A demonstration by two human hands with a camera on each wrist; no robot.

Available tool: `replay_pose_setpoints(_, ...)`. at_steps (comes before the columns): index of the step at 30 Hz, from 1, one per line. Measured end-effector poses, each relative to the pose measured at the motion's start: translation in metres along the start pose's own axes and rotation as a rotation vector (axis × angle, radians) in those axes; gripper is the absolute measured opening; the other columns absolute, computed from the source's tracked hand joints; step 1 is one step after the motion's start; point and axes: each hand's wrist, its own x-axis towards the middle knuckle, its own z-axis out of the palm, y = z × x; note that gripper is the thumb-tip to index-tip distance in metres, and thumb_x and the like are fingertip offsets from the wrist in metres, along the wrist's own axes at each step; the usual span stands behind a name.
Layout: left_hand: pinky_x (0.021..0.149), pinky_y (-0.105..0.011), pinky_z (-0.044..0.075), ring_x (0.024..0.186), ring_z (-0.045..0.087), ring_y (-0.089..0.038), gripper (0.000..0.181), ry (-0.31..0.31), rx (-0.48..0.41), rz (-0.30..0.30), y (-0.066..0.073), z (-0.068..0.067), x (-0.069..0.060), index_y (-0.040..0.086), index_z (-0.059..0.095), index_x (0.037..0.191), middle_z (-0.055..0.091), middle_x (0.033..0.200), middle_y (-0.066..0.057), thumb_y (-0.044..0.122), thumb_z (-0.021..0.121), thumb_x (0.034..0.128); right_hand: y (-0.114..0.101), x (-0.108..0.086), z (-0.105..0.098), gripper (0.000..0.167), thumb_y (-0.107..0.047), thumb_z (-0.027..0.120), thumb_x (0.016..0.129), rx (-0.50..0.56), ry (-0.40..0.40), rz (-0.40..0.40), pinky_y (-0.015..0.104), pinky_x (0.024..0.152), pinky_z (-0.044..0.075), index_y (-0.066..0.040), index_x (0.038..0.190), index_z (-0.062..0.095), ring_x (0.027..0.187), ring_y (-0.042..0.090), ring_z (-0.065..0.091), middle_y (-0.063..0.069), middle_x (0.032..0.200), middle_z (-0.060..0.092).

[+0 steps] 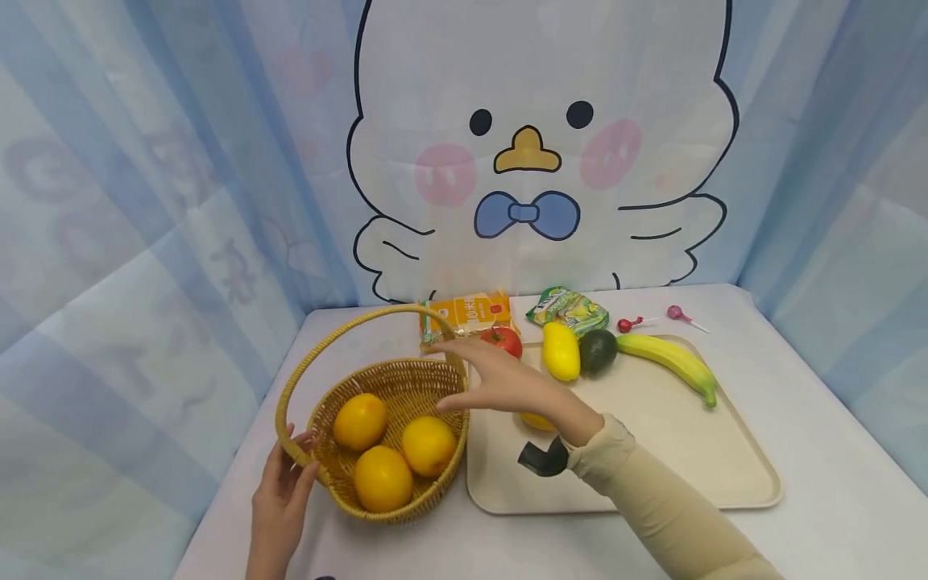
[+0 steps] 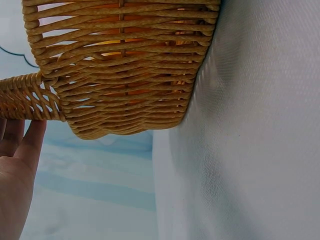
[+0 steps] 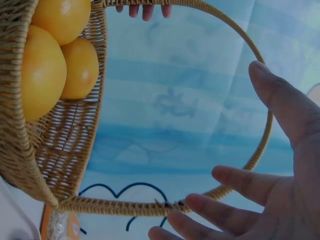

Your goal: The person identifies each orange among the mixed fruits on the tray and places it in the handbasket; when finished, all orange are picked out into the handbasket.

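A wicker basket [image 1: 395, 374] with a tall arched handle [image 1: 341, 330] stands on the left of the table, with three oranges [image 1: 383, 479] inside. My left hand [image 1: 279, 499] holds the left base of the handle, thumb on one side and fingertips on the other. From below, the left wrist view shows its fingers [image 2: 31, 142] against the woven handle. Over the basket's right rim is my right hand [image 1: 493, 377], fingers spread and thumb apart, holding nothing. In the right wrist view, its fingers [image 3: 240, 182] are close to the handle; whether they touch it I cannot tell.
Right of the basket lies a beige tray [image 1: 681, 451] with a banana [image 1: 670, 361], an avocado [image 1: 598, 352], a mango [image 1: 561, 352] and a partly hidden yellow fruit [image 1: 536, 420]. Behind are a tomato [image 1: 503, 340], an orange packet [image 1: 471, 312], a green bag [image 1: 569, 310] and two lollipops [image 1: 676, 312].
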Motion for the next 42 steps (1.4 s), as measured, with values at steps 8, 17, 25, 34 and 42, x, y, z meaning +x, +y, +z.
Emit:
replay_pose_setpoints(8, 0.092, 0.002, 0.042, 0.109, 0.048, 0.016, 0.065, -0.002, 0.002, -0.003, -0.002, 0.0, 0.0, 0.03, 0.03, 0.147, 0.055, 0.132, -0.008, 0.002, 0.055, 0.0929, 0.01, -0.013, -0.01, 0.083, -0.051, 0.073, 0.076, 0.024, 0.038, 0.04, 0.052, 0.116, 0.032, -0.02, 0.145, 0.037, 0.14, 0.024, 0.032, 0.001, 0.15, 0.037)
replay_pose_setpoints(17, 0.092, 0.002, 0.042, 0.109, 0.047, 0.018, 0.064, -0.004, 0.011, -0.019, -0.002, 0.0, -0.001, 0.03, 0.03, 0.147, 0.054, 0.131, -0.006, 0.004, 0.055, 0.0932, 0.019, -0.03, -0.025, 0.08, -0.05, 0.073, 0.076, 0.034, 0.071, 0.116, 0.056, 0.114, 0.034, -0.021, 0.143, 0.04, 0.139, 0.028, 0.034, 0.002, 0.149, 0.039)
replay_pose_setpoints(25, 0.092, 0.003, 0.041, 0.109, 0.046, 0.018, 0.065, -0.002, 0.02, -0.034, -0.001, 0.001, 0.0, 0.033, 0.03, 0.146, 0.055, 0.129, -0.002, 0.005, 0.055, 0.0934, 0.031, -0.046, -0.035, 0.08, -0.049, 0.073, 0.076, 0.03, 0.11, 0.153, 0.06, 0.113, 0.032, -0.024, 0.144, 0.039, 0.14, 0.029, 0.031, 0.002, 0.15, 0.038)
replay_pose_setpoints(34, 0.092, 0.002, 0.042, 0.109, 0.048, 0.016, 0.065, 0.007, 0.016, -0.023, -0.001, 0.001, 0.001, 0.033, 0.031, 0.146, 0.055, 0.125, 0.011, 0.005, 0.057, 0.0928, 0.045, -0.064, -0.041, 0.086, -0.055, 0.072, 0.074, -0.006, 0.138, 0.222, 0.066, 0.109, 0.031, -0.025, 0.146, 0.035, 0.14, 0.034, 0.029, 0.006, 0.153, 0.033)
replay_pose_setpoints(42, 0.092, 0.003, 0.04, 0.109, 0.047, 0.018, 0.064, -0.005, 0.027, -0.043, 0.001, 0.001, 0.0, 0.033, 0.03, 0.146, 0.055, 0.13, -0.003, 0.008, 0.056, 0.0934, 0.061, -0.074, -0.035, 0.088, -0.054, 0.073, 0.074, 0.006, 0.14, 0.257, 0.065, 0.107, 0.036, -0.023, 0.146, 0.035, 0.137, 0.035, 0.034, 0.01, 0.151, 0.035)
